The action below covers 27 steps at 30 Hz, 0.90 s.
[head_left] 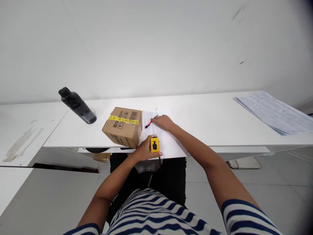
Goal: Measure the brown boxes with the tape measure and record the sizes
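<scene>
My left hand (144, 150), at the desk's front edge, is closed around a yellow tape measure (155, 143) with a black part on its face. My right hand (164, 122) has its fingers closed at a red and black pen (148, 124), which is slanted over a sheet of printed paper (171, 143). Part of the pen is hidden by the fingers. Left of both hands sits a brown cardboard box (122, 127), sealed with yellow tape and printed with black marks. The box stands close to the paper's left side.
A dark bottle (79, 106) stands tilted in view at the left of the white desk (200, 120). A stack of printed sheets (276, 112) lies at the right end. Behind the desk rises a white wall (156, 49). Another white surface (22, 130) adjoins at left.
</scene>
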{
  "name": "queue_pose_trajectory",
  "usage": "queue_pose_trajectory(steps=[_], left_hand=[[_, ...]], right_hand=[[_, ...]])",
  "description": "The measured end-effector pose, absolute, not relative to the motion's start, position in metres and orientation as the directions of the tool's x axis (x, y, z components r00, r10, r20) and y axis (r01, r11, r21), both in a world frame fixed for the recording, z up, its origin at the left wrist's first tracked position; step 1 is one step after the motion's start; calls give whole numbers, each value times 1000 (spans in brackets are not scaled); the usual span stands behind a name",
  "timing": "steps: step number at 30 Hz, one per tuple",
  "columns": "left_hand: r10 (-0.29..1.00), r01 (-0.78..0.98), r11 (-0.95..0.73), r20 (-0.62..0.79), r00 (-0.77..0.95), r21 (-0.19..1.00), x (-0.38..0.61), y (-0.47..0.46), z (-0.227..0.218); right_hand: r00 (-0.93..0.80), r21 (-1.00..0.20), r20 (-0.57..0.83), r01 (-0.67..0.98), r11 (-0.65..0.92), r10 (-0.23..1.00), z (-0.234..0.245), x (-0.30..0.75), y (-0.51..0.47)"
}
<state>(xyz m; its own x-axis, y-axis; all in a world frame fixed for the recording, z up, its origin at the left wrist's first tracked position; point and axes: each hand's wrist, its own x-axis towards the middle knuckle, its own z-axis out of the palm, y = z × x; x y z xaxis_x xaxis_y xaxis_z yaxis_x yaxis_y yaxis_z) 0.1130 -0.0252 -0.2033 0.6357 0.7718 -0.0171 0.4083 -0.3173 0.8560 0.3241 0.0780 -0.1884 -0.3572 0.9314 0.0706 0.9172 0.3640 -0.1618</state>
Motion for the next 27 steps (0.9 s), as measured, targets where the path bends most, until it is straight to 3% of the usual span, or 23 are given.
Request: queue_pose_trajectory(steps=[3,5,7,9,14,27], left_hand=[[781,376,-307,6,624,874,106,-19,-204],[794,349,-289,20,608,891,102,-17,-206],[812,332,-277,35,583,902,102,-17,-210],[824,343,-287,48,565,895,103,-18,-214],[809,387,-330,47,585,861,106,-21,-216],[820,434,-329,25,573,839,109,-22,-210]], right_hand=[[-247,-252,179,924,288,952,-192,331,65],[-69,-506,279,837,208,958,-196,336,48],[99,-768,297,616,175,950,-202,337,32],[120,-883,247,437,172,962,-208,335,18],[49,-948,97,309,77,994,-215,331,3],[77,-919,32,395,-1,996,-213,331,3]])
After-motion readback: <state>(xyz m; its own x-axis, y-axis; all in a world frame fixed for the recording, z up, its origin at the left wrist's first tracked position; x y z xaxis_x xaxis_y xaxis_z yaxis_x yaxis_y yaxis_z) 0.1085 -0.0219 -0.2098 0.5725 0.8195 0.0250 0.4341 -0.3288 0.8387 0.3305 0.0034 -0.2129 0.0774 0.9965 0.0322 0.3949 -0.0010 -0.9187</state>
